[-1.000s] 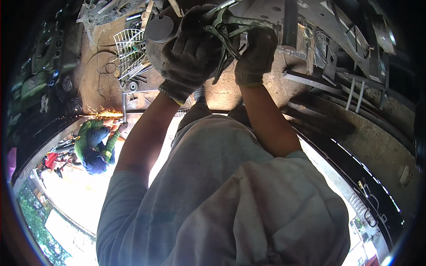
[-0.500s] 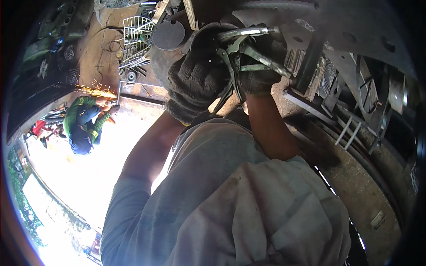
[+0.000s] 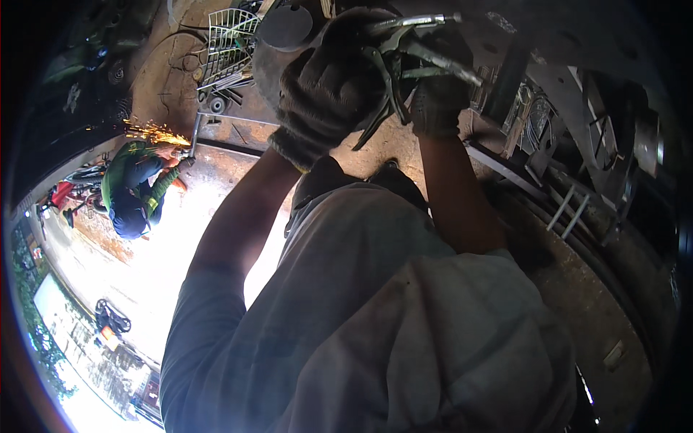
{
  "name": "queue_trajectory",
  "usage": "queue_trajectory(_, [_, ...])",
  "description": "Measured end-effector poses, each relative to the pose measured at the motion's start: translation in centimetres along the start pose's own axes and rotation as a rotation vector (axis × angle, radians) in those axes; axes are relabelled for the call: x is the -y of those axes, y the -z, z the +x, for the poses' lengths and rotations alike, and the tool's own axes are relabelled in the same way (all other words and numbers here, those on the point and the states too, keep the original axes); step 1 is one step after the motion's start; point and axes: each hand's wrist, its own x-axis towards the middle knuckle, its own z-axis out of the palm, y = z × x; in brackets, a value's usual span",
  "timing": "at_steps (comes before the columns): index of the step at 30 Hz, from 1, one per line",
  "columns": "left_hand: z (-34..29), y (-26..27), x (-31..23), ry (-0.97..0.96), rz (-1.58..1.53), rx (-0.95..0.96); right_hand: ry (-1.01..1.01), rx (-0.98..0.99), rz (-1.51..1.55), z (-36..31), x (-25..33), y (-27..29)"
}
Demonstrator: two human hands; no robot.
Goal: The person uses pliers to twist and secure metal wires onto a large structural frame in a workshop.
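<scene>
Both my hands wear dark knitted work gloves and are raised together at the top middle. My left hand is closed, its fingers curled against a set of metal locking pliers. The pliers' long, worn handles and levers spread toward the right, and one dark arm points down between my wrists. My right hand is at the right side of the pliers, wrapped around them from behind; its fingertips are mostly hidden in shadow. Behind the gloves is a dark rounded metal piece, and a round grey disc lies just left of it.
A co-worker crouches at the left, sparks flying from a metal frame. A white wire rack lies at the upper left. Scrap steel and bars crowd the right, with a small ladder-like metal piece.
My hands and the pliers sit higher in the view and slightly further right. More floor shows below them. The co-worker's sparks continue.
</scene>
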Motion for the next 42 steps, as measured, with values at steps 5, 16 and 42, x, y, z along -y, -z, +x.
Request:
queue_trajectory(5, [-2.2, -0.1, 0.3, -0.023, 0.043, 0.027, 0.494, 0.328, -1.57, -4.1, 6.5, -0.7])
queue_trajectory(16, [-5.1, 10.6, 4.9, 0.224, 0.11, 0.027, -0.411, 0.104, -1.084, -5.0, 8.0, -3.9])
queue_trajectory(42, [-13.5, 13.1, -1.8, 0.915, -0.766, 0.388, -0.893, 0.271, -0.183, -12.7, 13.4, -6.4])
